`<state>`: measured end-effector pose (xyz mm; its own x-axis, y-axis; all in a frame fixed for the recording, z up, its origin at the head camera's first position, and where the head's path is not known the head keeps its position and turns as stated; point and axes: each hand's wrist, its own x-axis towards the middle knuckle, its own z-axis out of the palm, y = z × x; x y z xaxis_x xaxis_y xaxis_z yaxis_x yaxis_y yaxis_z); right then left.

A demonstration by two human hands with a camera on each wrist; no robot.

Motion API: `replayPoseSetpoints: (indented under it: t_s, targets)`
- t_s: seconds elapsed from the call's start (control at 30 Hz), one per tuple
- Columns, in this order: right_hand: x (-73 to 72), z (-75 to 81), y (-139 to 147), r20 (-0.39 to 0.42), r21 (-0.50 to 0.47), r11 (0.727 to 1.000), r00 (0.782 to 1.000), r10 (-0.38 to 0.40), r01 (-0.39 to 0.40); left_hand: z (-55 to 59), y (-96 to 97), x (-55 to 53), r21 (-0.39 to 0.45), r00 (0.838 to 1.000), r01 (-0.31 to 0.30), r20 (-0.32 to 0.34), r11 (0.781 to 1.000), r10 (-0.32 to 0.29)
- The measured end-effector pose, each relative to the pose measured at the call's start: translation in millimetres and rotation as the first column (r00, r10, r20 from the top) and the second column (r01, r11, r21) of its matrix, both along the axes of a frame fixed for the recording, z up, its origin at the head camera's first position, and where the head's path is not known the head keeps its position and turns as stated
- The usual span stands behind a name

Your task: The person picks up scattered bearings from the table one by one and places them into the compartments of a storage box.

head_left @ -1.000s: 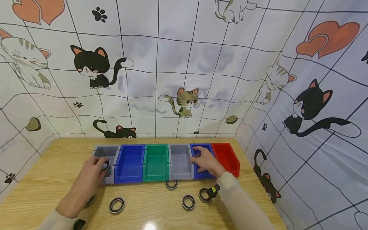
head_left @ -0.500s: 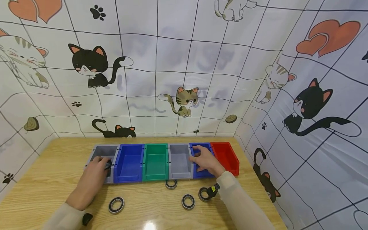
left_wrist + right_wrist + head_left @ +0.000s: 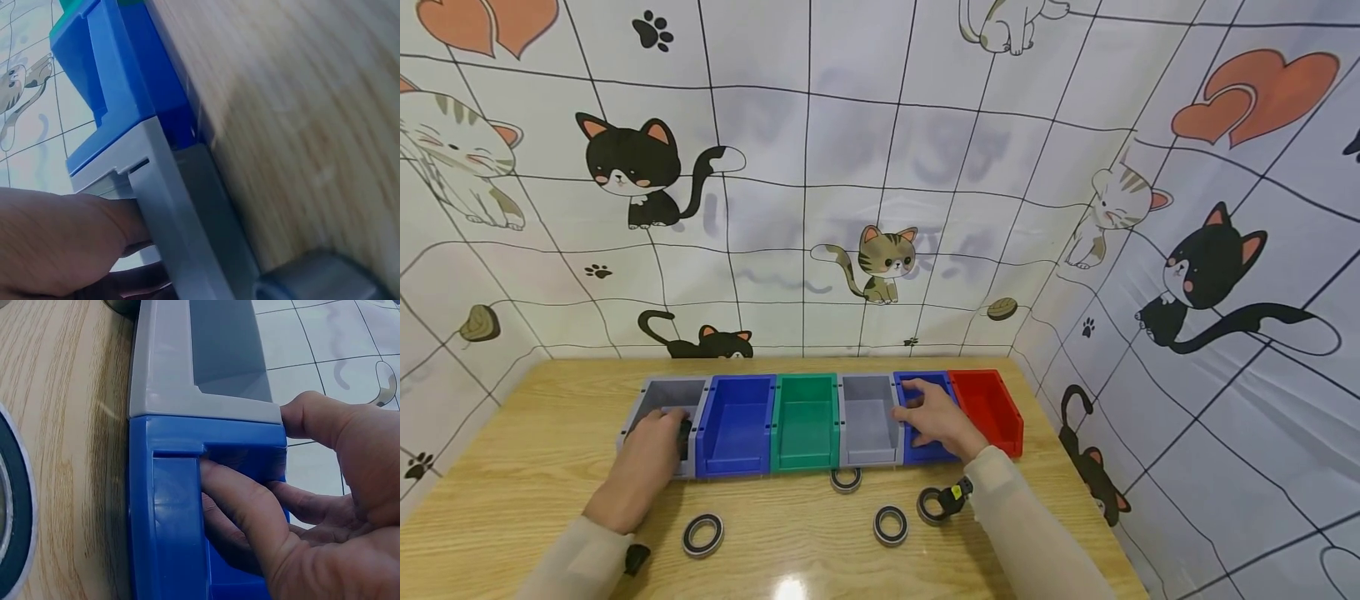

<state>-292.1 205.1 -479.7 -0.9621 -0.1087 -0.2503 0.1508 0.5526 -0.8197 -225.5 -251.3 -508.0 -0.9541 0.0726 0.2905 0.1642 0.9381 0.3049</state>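
My left hand point(image 3: 646, 454) reaches into the leftmost grey bin point(image 3: 658, 392) and holds a dark bearing point(image 3: 685, 435), mostly hidden by the hand. In the left wrist view the fingers disappear behind the grey bin's wall point(image 3: 178, 219). Over the blue bin point(image 3: 942, 454) second from the right, my right hand point(image 3: 942, 419) has its fingers loosely bent, holding nothing. The right wrist view shows one fingertip point(image 3: 294, 419) at the edge of the neighbouring grey bin point(image 3: 165, 369), while other fingers dip into the blue bin point(image 3: 178, 525).
Also in the row are another blue bin point(image 3: 739, 429), a green bin point(image 3: 806, 425) and a red bin point(image 3: 988, 412). Several bearings lie in front on the wooden table point(image 3: 775, 533), one point(image 3: 703, 535) at left, another point(image 3: 891, 526) towards the right. A cat-print curtain point(image 3: 805, 208) hangs behind.
My left hand has moved slightly right and deeper into the leftmost grey bin with the bearing, which now shows less. The right hand has stayed in place.
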Motion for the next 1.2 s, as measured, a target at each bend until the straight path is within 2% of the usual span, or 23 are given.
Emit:
replayPoseSetpoints:
  t_s: [0.17,0.27,0.37,0.47,0.53,0.57,0.63,0.7,0.8,0.9,1.0,1.1,1.2]
  targets:
    - [1.8,1.7,-0.6,0.0,-0.006,1.0,1.0,-0.001,0.001,5.1,-1.0,7.0,0.011,1.0,-0.007,-0.003,1.0,0.007]
    - [2.7,2.6,-0.2,0.003,-0.008,1.0,1.0,-0.003,0.003,4.5,-3.7,14.6,0.044,0.996,0.021,-0.084,0.999,-0.017]
    - [2.7,2.8,0.5,0.004,-0.008,1.0,1.0,-0.011,0.011,-0.8,-7.3,21.7,0.061,0.98,0.055,-0.194,0.997,-0.043]
    - [2.4,2.3,1.1,0.001,-0.009,1.0,1.0,-0.013,0.013,1.5,-10.0,31.5,0.068,0.968,0.076,-0.246,0.995,-0.057]
    - [2.8,2.6,0.9,0.0,-0.014,1.0,1.0,-0.01,0.01,6.3,-11.8,40.3,0.071,0.972,0.067,-0.229,0.995,-0.049]
    - [3.0,2.4,0.5,0.0,-0.018,1.0,1.0,-0.009,0.009,12.8,-11.8,46.6,0.074,0.979,0.061,-0.2,0.995,-0.045]
    - [3.7,2.8,0.4,-0.003,-0.021,1.0,1.0,-0.002,0.002,18.1,-14.4,56.2,0.064,0.987,0.029,-0.158,0.998,-0.019]
    - [4.0,2.6,0.0,-0.001,-0.027,1.0,1.0,-0.005,0.005,22.6,-17.9,66.7,0.056,0.997,-0.008,-0.081,0.998,0.013]
    - [2.7,2.4,-0.9,0.007,-0.029,1.0,1.0,-0.011,0.012,26.9,-25.7,78.4,0.041,0.999,-0.043,0.011,0.998,0.042]
    - [3.0,1.5,0.2,0.013,-0.04,0.999,1.0,-0.008,0.008,25.0,-32.2,86.7,0.034,0.996,-0.056,0.078,0.998,0.053]
    - [3.3,1.3,0.9,0.007,-0.056,0.998,1.0,-0.002,0.003,22.9,-37.6,89.1,0.014,0.988,-0.065,0.143,0.998,0.062]
    - [2.9,1.6,2.0,0.004,-0.063,0.998,1.0,0.0,0.0,18.8,-40.0,91.0,0.0,0.979,-0.068,0.192,0.998,0.067]
    - [2.0,0.9,2.7,0.003,-0.068,0.998,1.0,0.009,-0.008,14.1,-40.2,94.4,0.004,0.976,-0.069,0.208,0.998,0.066]
